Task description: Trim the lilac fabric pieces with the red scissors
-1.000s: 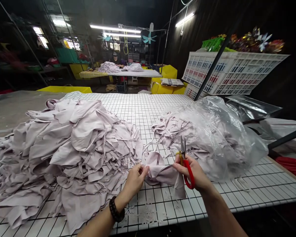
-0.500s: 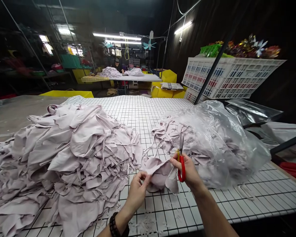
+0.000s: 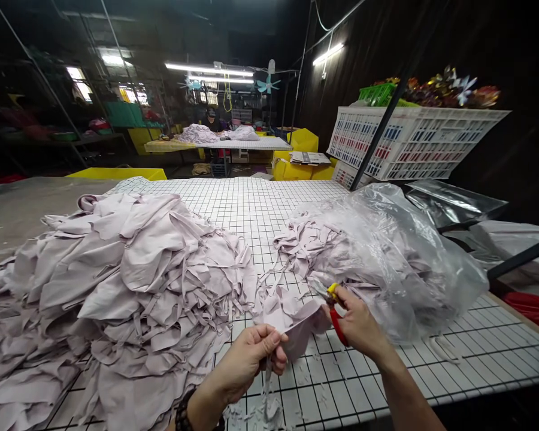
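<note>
A pale pink fabric piece (image 3: pixel 303 328) is stretched between my two hands over the table. My left hand (image 3: pixel 257 354) is closed, pinching one edge of it between thumb and fingers; a narrow strip hangs below. My right hand (image 3: pixel 358 320) is closed around red-and-yellow-handled scissors (image 3: pixel 336 326), whose blades point up and to the left, and its fingertips meet the fabric's other end. A large heap of the same pink fabric (image 3: pixel 148 257) lies to the left. On the right, more pink pieces (image 3: pixel 317 239) lie partly under a clear plastic bag (image 3: pixel 413 269).
Small fabric scraps (image 3: pixel 296 413) lie on the grid-lined table (image 3: pixel 233 200) near me. White plastic crates (image 3: pixel 413 140) with shiny decorations stand at the back right, behind a dark metal post (image 3: pixel 379 134). Farther off, a person (image 3: pixel 212 120) sits at another table.
My left hand has come nearer and rolled, drawing the fabric taut. My right hand has moved slightly right and down, and the scissors have tipped from upright to pointing left.
</note>
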Demonstrator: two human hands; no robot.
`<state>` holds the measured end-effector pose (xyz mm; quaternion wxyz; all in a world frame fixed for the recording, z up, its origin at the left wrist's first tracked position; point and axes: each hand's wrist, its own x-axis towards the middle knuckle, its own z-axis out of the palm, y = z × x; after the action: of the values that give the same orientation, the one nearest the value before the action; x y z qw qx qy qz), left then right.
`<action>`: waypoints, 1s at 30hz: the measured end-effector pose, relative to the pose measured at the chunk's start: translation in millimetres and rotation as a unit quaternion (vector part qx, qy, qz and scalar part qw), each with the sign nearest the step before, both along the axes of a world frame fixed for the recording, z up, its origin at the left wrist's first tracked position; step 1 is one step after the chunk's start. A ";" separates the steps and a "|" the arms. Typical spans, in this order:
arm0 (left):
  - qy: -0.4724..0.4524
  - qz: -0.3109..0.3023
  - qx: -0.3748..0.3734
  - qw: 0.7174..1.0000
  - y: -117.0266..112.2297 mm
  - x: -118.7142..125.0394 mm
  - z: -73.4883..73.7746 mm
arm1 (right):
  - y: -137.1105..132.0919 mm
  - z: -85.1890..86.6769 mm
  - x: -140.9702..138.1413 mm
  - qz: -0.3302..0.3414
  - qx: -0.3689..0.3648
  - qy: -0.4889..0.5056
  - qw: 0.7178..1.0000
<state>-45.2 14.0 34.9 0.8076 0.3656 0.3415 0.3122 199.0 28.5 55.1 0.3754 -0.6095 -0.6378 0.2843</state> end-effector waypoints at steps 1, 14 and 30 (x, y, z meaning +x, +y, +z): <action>0.014 0.020 0.020 0.999 -2.1 0.8 -2.3 | -5.5 -5.6 1.6 0.008 -0.029 -0.005 1.000; 0.002 0.133 0.170 0.976 3.2 21.9 -21.9 | -40.0 -45.2 -13.8 -0.013 -0.133 0.086 0.987; 0.156 0.122 0.296 0.934 -3.5 17.1 -33.0 | -53.2 -2.3 -47.9 0.065 -0.070 -0.187 0.978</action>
<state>-28.1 10.4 1.9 0.5552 0.5875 0.3972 0.4346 151.0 -24.7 52.8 0.1863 -0.6340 -0.7134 0.2332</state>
